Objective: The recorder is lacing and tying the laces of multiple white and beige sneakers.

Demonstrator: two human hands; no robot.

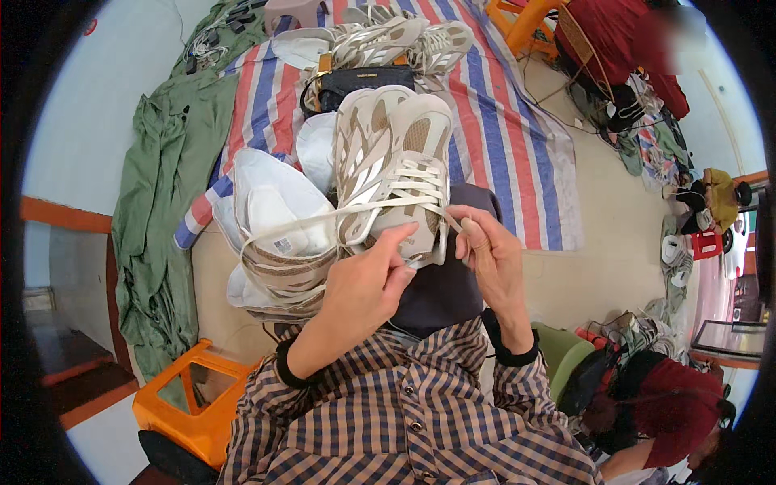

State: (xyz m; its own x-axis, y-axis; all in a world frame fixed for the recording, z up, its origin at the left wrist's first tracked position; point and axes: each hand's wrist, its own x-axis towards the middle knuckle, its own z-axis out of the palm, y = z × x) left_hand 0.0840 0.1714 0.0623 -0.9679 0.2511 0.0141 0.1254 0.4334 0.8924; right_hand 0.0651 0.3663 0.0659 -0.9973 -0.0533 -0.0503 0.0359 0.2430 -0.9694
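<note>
From where I'm standing, the person's right hand (493, 255) is pinching a flat, cream-coloured woven shoelace (356, 208) between thumb and forefinger. The left hand (368, 283) is hovering just left of that pinch, its forefinger reaching over the shoe opening, its thumb standing apart; whether its hidden fingers are holding anything, I can't tell. The beige-and-white sneaker with a tan mesh toe (422, 133) is lying ahead of the pinch, toe pointing away from the body, its heel end near dark cloth (444, 303) on the lap. More beige-and-white sneakers (364, 133) are crowding its left side, and pale, white-lined shoe uppers (279, 210) are sitting farther left of the grip. The lace is looking light and limp, likely sliding easily between fingertips, so pinching it close to the eyelets would probably suit best. The shoe itself is seeming light, soft around the collar and firmer along the sole, so steadying it by its sides should be safest.
</note>
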